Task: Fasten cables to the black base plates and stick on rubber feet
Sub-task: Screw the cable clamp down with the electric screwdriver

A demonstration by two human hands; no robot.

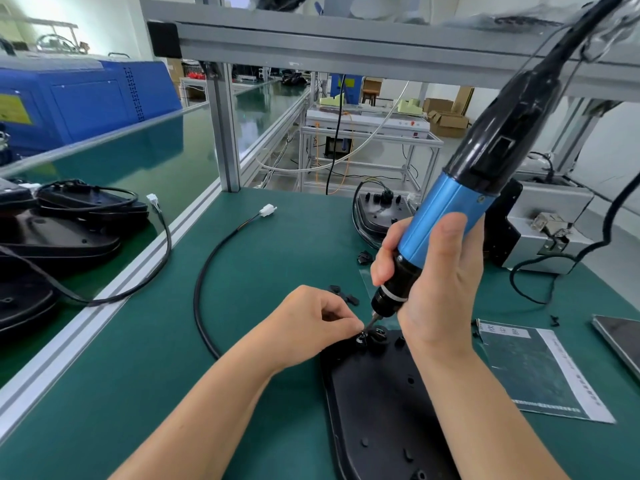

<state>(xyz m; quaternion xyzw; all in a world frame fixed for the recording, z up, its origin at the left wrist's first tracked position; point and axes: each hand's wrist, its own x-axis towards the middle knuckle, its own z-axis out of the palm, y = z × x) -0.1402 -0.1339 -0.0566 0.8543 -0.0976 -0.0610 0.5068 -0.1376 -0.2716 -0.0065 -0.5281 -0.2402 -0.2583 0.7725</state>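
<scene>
My left hand (311, 317) lies low over the table near its front edge, fingers curled in and the fingertips (356, 328) pinched together on something too small to make out. The bare left forearm runs back toward the front-left corner. My right hand (433, 282) is raised just beside it, wrapped around a tool, thumb up along the side, fingers curled round the far side. The right forearm slopes down to the front edge.

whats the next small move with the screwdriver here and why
Probably press the screwdriver straight down and run it: its tip already sits at the screw that the left hand pinches on the base plate, while the right hand grips the tool.
</scene>
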